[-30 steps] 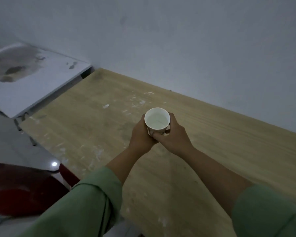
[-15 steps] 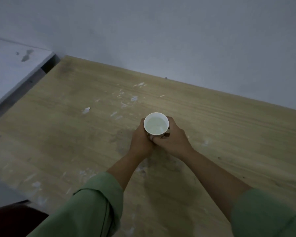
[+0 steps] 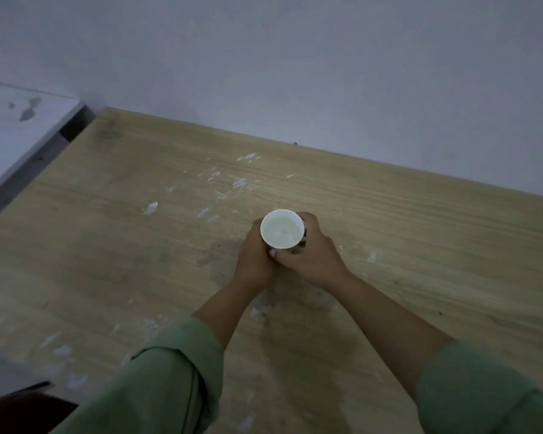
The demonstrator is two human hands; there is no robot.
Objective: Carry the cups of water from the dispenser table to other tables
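Observation:
A white paper cup (image 3: 282, 228) holding water is upright in the middle of the view, over a light wooden table (image 3: 420, 233). My left hand (image 3: 254, 261) wraps its left side and my right hand (image 3: 311, 256) wraps its right side, with the right thumb across the front. Both hands hide the cup's wall and base, so I cannot tell whether it rests on the table. Green sleeves cover both forearms near the bottom edge.
The wooden table runs along a plain grey wall (image 3: 295, 64). White paint flecks (image 3: 239, 183) mark the top beyond the cup. A white, stained table (image 3: 10, 130) adjoins at the far left, with a narrow gap between. A dark red object (image 3: 16, 411) sits at the bottom left.
The view has moved forward over the wooden table, and the white table and red object slid left. The cup has stayed gripped in both hands, slightly lower toward the tabletop.

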